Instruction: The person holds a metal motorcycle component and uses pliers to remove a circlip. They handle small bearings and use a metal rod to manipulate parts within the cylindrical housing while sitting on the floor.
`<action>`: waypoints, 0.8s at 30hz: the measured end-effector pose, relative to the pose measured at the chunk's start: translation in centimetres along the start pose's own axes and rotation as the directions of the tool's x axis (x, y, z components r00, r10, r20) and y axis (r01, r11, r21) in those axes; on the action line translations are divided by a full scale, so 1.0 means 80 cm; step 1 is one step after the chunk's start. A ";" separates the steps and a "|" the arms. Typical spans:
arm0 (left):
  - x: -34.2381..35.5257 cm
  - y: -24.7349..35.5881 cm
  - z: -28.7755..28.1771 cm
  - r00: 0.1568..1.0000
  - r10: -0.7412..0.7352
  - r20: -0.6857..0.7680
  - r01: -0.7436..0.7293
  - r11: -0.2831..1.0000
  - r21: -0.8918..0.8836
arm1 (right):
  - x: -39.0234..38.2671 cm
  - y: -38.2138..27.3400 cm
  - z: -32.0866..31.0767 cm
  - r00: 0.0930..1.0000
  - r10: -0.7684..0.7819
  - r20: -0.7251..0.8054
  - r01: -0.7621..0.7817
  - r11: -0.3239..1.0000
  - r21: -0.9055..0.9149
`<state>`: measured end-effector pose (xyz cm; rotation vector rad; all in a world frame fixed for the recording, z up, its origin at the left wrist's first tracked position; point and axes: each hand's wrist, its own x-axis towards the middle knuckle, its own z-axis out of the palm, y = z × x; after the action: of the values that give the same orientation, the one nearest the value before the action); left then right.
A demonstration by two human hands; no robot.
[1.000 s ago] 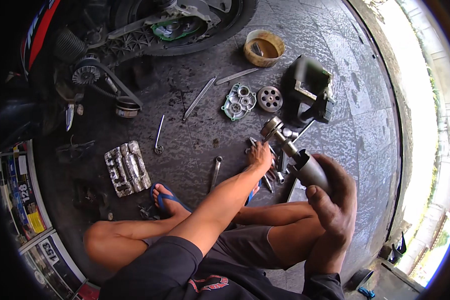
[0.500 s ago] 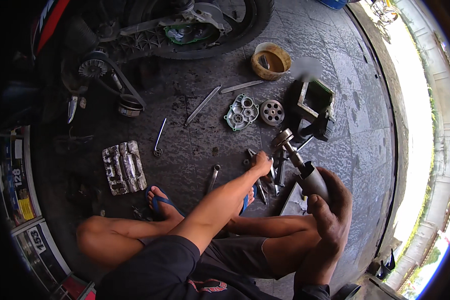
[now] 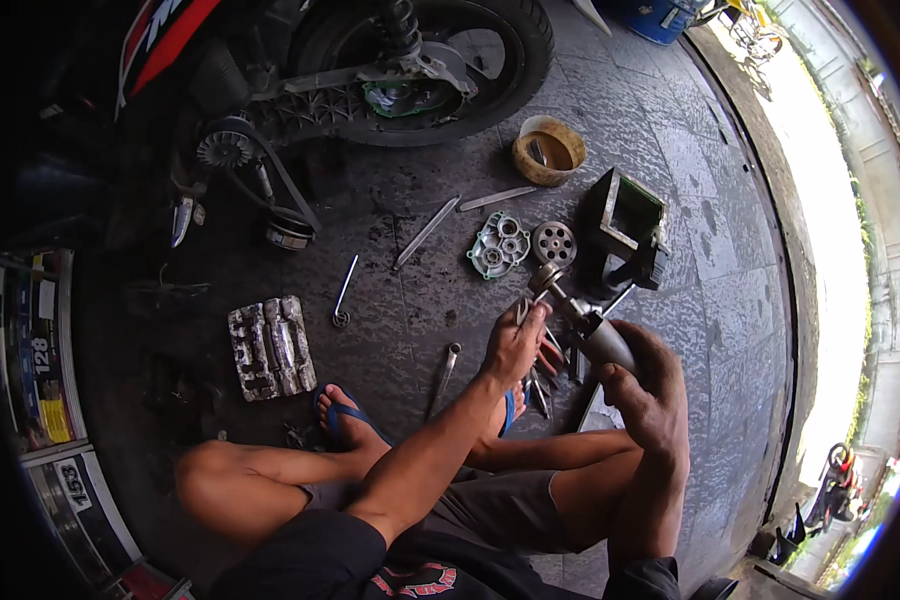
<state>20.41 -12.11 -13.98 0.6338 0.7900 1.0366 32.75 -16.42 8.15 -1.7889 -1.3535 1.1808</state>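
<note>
Dark grey floor tiles (image 3: 410,320) were mottled with paler streaks.
The held cylinder (image 3: 610,347) was dull grey, the gear cover (image 3: 495,242) silver edged in green, the far bowl (image 3: 530,168) yellowish brown. Blue coloured the flip-flops (image 3: 344,410) and the far-right drum (image 3: 660,20); red, the motorbike panel (image 3: 175,45) at far left. The near black shirt (image 3: 305,550) bore a red-and-white print (image 3: 420,580).

A red-and-black motorbike (image 3: 175,45) shows its rear wheel (image 3: 533,75) at the top, near a stained yellowish bowl (image 3: 538,174). A silvery moulded tray (image 3: 272,348) lies on the floor (image 3: 715,330); a blue drum (image 3: 662,20) stands beyond the bowl.
</note>
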 end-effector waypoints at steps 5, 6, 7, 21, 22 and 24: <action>-0.061 0.100 0.004 0.978 0.101 0.181 -0.119 0.989 0.090 | 0.001 -0.002 0.022 0.996 -0.019 0.089 0.022 0.999 -0.031; -0.072 0.116 0.004 0.979 0.110 0.170 -0.127 0.988 0.088 | 0.001 -0.005 0.029 0.995 -0.025 0.100 0.029 0.999 -0.034; -0.081 0.127 0.008 0.984 0.034 0.177 -0.038 0.999 0.018 | 0.001 -0.005 0.034 0.994 -0.036 0.105 0.041 0.998 -0.042; -0.117 0.158 -0.012 0.997 -0.076 0.032 0.071 0.985 0.155 | -0.010 -0.007 0.065 0.953 -0.168 0.254 0.229 0.944 -0.236; -0.115 0.159 -0.015 0.997 -0.075 0.007 0.073 0.985 0.158 | -0.010 -0.002 0.069 0.918 -0.300 0.260 0.383 0.841 -0.382; -0.108 0.160 -0.023 0.985 -0.169 0.041 0.138 0.903 0.407 | -0.011 0.006 0.076 0.855 -0.425 0.297 0.518 0.698 -0.494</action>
<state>10.03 -15.03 -2.80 0.9408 0.9818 0.7023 27.40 -17.71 5.45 -1.5471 -2.2807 0.6796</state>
